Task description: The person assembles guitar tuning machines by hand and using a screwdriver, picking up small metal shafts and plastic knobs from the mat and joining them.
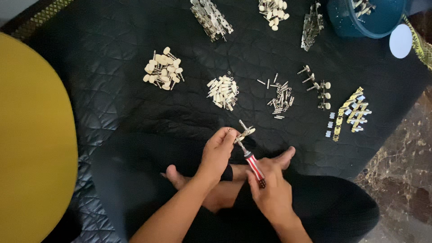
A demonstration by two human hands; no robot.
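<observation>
Left hand [219, 150] grip pinching small metal tuner [245, 132]; right hand [270, 186] grip clasping red-white striped screwdriver [253, 164].

We see our two forearms bare to the elbow, no sleeves on either. Our left hand [219, 150] and right hand [270, 186] wear no gloves and no rings that we can make out. A dark band circles the left wrist (watch or strap, too blurred to tell). Our legs are in black trousers, with a bare foot showing.
</observation>
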